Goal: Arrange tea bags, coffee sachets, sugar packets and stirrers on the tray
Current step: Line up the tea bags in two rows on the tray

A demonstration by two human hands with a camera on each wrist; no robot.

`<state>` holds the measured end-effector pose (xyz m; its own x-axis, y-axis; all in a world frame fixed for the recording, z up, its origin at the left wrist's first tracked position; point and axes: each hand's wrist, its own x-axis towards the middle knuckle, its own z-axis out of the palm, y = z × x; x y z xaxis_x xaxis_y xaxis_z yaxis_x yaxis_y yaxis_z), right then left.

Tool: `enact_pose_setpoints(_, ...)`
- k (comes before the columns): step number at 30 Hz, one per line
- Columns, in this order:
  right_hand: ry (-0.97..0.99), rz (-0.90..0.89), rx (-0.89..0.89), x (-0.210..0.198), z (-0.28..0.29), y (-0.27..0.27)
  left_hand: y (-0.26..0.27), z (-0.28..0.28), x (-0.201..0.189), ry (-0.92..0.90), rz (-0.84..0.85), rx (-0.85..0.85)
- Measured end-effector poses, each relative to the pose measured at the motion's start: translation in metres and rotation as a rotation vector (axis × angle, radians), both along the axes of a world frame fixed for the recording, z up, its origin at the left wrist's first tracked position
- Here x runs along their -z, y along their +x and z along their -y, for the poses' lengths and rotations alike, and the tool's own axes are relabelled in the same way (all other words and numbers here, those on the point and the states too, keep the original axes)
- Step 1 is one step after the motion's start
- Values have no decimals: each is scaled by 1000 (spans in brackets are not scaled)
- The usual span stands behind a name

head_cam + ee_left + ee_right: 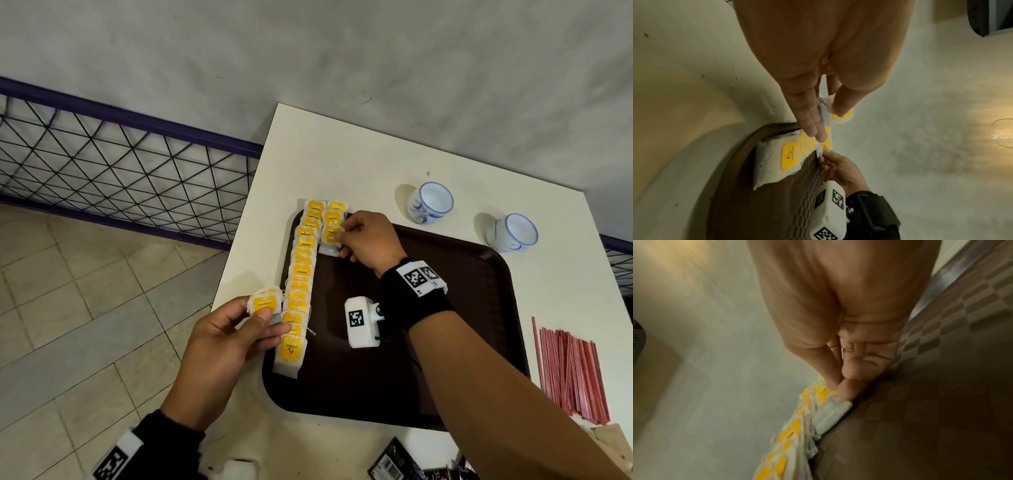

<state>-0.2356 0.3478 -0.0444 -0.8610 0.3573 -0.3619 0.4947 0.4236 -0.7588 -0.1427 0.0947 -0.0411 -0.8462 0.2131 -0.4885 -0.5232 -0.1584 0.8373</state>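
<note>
My left hand (219, 346) holds a small stack of tea bags (265, 303), thumb on the top yellow label and fingers curled beneath, just off the tray's near-left edge; in the left wrist view my thumb (842, 104) lies on that yellow tag while the straight fingers (812, 120) back the stack. Just beyond my left fingertips a long row of tea bags (299, 284) runs overlapping along the left rim of the brown tray (445, 359), its nearest bag closest to my left palm; some of the row hangs over the rim onto the white table (342, 154). My right hand (368, 240) is at the far-left corner of the tray, fingers bent, thumb and forefinger pinching the nearest bag (330, 238) of a short second row (334, 222) that lies just beside the long one; the right wrist view shows my fingertips (846, 391) pressed together on that bag's yellow tag, with the tray's checkered floor to their right. Beyond my right wrist stand two blue-and-white cups (431, 202), apart from each other, on the table; to the right of my right forearm, off the tray, lies a bundle of red-striped stirrers (568, 370); near my right elbow I see dark sachets (394, 459), partly cut off by the frame.
</note>
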Motion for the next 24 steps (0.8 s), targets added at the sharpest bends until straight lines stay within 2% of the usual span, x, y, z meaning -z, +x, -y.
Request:
enact_pose_setpoints(10, 4, -70, 25, -1, 0, -7, 0, 0, -1, 12, -9, 16)
enact_pose_setpoints(19, -20, -10, 95, 4, 3, -6, 0, 1, 1, 12, -7, 30)
enact_pose_setpoints(24, 114, -44, 89, 3, -1, -3, 0, 2, 2, -3, -11, 34)
